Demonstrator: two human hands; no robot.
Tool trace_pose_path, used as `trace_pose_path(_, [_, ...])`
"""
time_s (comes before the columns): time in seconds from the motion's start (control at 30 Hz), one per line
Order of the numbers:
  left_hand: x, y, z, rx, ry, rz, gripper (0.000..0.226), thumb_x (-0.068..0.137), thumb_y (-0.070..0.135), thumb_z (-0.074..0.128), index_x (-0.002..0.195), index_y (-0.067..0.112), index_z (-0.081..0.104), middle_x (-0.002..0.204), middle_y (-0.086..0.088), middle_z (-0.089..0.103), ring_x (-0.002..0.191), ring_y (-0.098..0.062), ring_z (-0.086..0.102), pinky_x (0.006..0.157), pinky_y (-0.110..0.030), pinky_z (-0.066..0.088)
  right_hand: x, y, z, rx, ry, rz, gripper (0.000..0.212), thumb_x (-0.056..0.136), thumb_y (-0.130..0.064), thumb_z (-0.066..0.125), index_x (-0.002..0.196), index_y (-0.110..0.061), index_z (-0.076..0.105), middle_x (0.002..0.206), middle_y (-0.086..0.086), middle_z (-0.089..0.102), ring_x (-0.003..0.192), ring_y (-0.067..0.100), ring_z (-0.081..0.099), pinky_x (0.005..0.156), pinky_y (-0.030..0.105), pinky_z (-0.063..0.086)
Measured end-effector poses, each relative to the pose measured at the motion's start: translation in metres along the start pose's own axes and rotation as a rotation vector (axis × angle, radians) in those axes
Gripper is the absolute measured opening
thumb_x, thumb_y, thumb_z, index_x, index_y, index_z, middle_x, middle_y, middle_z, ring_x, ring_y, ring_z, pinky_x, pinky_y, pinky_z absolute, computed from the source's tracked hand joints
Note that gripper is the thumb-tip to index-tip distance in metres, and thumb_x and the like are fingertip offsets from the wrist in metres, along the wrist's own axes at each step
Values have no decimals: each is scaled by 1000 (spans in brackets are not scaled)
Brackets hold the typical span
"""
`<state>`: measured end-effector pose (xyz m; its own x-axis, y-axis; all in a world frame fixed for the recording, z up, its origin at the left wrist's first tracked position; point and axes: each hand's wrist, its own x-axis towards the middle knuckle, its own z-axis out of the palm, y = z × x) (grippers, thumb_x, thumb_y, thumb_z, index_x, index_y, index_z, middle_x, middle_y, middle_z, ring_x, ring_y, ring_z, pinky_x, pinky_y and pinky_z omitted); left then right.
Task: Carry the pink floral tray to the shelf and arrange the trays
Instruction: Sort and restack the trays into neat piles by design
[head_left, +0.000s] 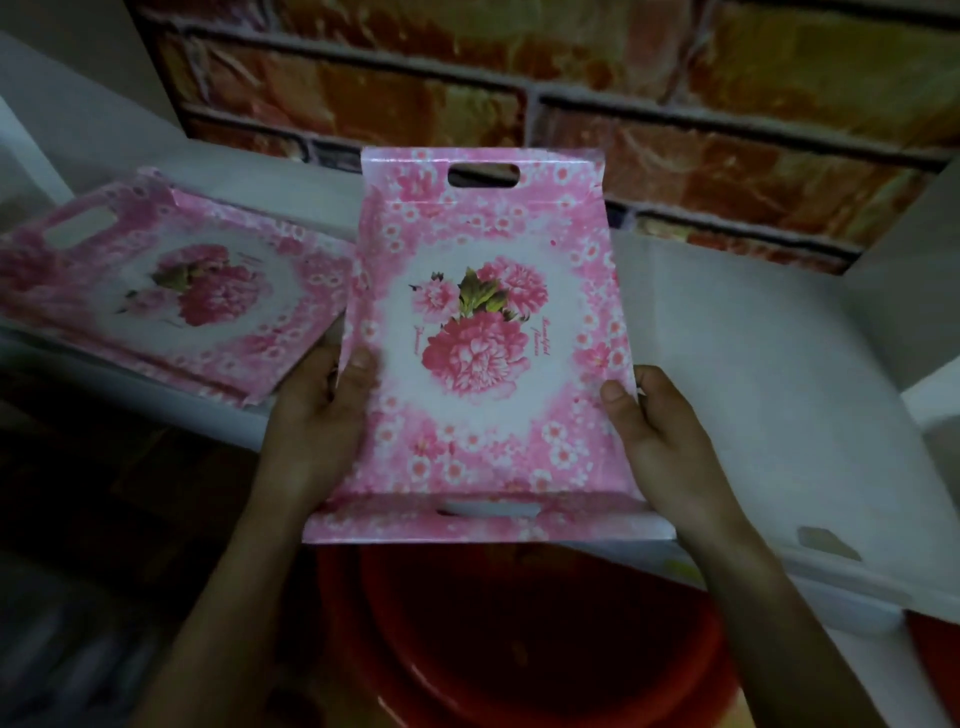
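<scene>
I hold a pink floral tray (483, 343) with a slot handle at each short end, lengthwise in front of me above the white shelf (737, 332). My left hand (322, 410) grips its left long edge, thumb on top. My right hand (654, 441) grips the right long edge the same way. The tray's near end hangs past the shelf's front edge. A stack of matching pink floral trays (171, 291) lies on the shelf to the left, turned at an angle, its corner close to my left hand.
A brick-patterned wall (571, 93) backs the shelf. White side panels close it at left and right (904, 270). A red plastic basin (519, 639) sits below the shelf under my arms. The area at lower left is dark.
</scene>
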<state>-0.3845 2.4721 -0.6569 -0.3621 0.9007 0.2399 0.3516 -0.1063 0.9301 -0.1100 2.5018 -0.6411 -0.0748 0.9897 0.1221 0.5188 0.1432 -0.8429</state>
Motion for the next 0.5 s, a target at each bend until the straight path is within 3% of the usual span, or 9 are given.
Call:
trace_pose_path(0.17, [-2, 3, -1, 17, -17, -88, 35, 102, 32, 51, 138, 30, 54, 125, 12, 65, 106, 15, 58, 92, -7, 45, -4, -4, 1, 16, -16, 44, 9, 102, -25, 46, 101, -16, 48, 83, -15, 52, 75, -16, 51, 66, 1, 36])
trace_pose_path(0.27, [-2, 2, -4, -22, -26, -159, 41, 102, 34, 52, 143, 31, 49, 134, 7, 63, 119, -6, 60, 104, -35, 50, -2, -12, 2, 28, -39, 91, 19, 102, -22, 46, 115, -9, 51, 96, -9, 57, 82, -9, 53, 72, 9, 40])
trace_pose_path(0.33, [-3, 4, -6, -66, -56, -214, 46, 101, 35, 52, 146, 34, 45, 138, 6, 60, 125, -15, 58, 105, -47, 49, 0, -16, 2, 41, -50, 138, 26, 102, -22, 45, 123, -8, 50, 111, 0, 60, 98, 9, 56, 82, 22, 41])
trace_pose_path(0.4, [-6, 10, -8, -94, -67, -264, 48, 99, 34, 52, 147, 36, 43, 138, 7, 60, 126, -17, 58, 104, -47, 49, -3, -20, 0, 44, -59, 174, 28, 102, -22, 45, 125, -6, 49, 115, 5, 59, 104, 15, 55, 86, 25, 40])
trace_pose_path(0.5, [-9, 22, -6, -93, -36, -351, 44, 102, 25, 51, 146, 29, 46, 118, 13, 66, 112, -10, 64, 91, -33, 54, -5, -25, -2, 21, -85, 203, 30, 103, -24, 44, 126, -5, 48, 119, 11, 59, 104, 16, 53, 89, 29, 41])
